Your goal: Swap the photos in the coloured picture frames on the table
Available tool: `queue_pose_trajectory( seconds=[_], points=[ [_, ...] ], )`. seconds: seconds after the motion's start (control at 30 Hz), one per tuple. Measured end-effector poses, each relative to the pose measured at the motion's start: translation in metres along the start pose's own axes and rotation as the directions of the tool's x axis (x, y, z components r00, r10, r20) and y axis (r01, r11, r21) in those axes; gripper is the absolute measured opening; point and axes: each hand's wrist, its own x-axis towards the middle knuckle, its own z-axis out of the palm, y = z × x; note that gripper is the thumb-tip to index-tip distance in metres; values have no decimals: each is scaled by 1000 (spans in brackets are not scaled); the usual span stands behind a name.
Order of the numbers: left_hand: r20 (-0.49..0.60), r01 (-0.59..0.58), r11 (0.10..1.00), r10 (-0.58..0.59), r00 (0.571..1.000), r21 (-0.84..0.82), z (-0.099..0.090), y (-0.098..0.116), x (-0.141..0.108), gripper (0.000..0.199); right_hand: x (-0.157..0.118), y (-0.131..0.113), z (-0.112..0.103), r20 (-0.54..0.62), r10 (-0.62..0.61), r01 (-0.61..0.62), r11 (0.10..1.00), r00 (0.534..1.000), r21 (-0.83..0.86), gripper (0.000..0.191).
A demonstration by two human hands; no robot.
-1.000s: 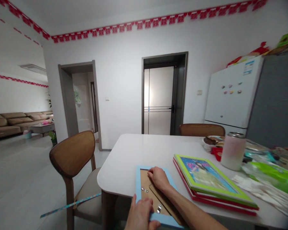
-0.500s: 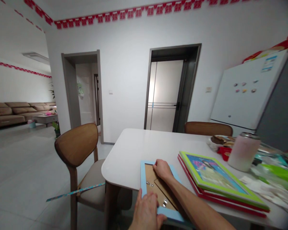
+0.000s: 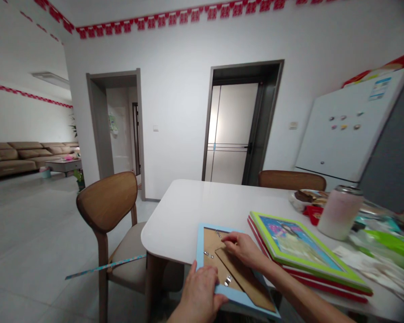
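A light-blue picture frame [image 3: 200, 244] lies face down at the table's near edge, showing its brown backing board [image 3: 218, 269]. Small metal clips [image 3: 228, 281] and a brown stand flap [image 3: 247, 282] are on that back. My left hand [image 3: 200, 289] grips the frame's near left corner, thumb on the near rim. Over the board's upper right part, my right hand [image 3: 244, 251] has its fingertips pinched together, close to the top of the flap; what lies between them is hidden. To the right, a green picture frame [image 3: 272, 251] with a figure picture rests on red frames [image 3: 323, 280].
A pink-white bottle [image 3: 340, 213] stands behind the stacked frames, with bags and tissues [image 3: 363, 264] on the right. A wooden chair [image 3: 109, 202] is at the left, with a patterned strip [image 3: 104, 267] across it. The white table [image 3: 202, 202] has rounded corners.
My right hand has moved right and toward me, from the upper part of the backing board to beside the flap. A clip near the top is now uncovered. My left hand stays on the frame.
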Motion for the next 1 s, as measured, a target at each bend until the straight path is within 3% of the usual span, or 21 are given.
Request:
queue_pose_trajectory(
  seconds=[0.1,0.17,0.33,0.5,0.6,0.67,0.73,0.87,0.93,1.0],
  points=[
    [-20,-18,1000,18,1000,-8,-2,1,-1,28,-45,-17,-7,130,-248,245,969,960,42,25],
    [-22,-24,1000,24,999,-7,-3,2,0,27,-67,-28,-11,171,-335,341,940,927,-10,25],
    [1,-48,999,48,999,9,-5,3,3,24,-81,-36,-20,219,-405,427,902,888,-65,21],
    [3,-59,998,59,998,35,-11,3,3,24,-81,-26,-22,249,-408,421,907,878,-2,32],
    [15,-58,996,57,998,73,-6,6,7,26,-83,-12,-16,185,-328,320,945,927,69,47],
    [45,-106,988,101,994,110,5,9,13,38,-84,-2,-12,60,-204,196,973,977,119,52],
    [78,-179,975,170,982,128,20,13,21,50,-85,8,-12,-88,-68,82,980,994,179,48],
    [61,-174,982,170,984,69,30,18,31,52,-88,21,-20,-266,162,-48,920,950,389,44],
    [-33,-134,991,133,991,-19,19,21,32,50,-89,22,-20,-310,290,-83,837,905,541,46],
    [-205,-131,969,87,975,-210,3,28,32,35,-90,17,-12,-261,416,-128,705,871,697,50]
  ],
)
